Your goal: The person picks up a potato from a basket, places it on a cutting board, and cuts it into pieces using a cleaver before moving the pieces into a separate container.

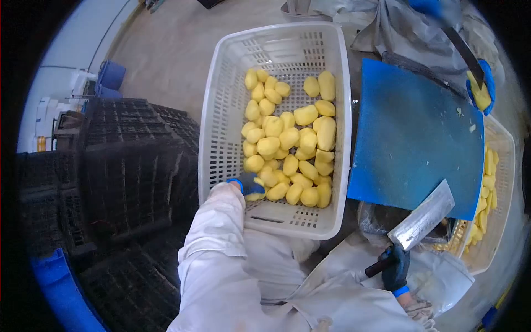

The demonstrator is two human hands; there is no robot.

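My left hand, in a dark blue glove, reaches into the near left corner of a white slotted crate. Its fingers curl around a yellow peeled potato, partly hidden under the glove. Several more peeled potatoes fill the crate around it. My right hand, in a dark glove, grips the black handle of a cleaver. The broad blade points up and right, over the near edge of a blue cutting board. Small pale scraps lie on the board.
Across the board a co-worker's blue-gloved hand holds a potato piece beside a dark knife blade. Another crate with cut potatoes stands at right. Black crates are stacked at left, near a blue bin edge.
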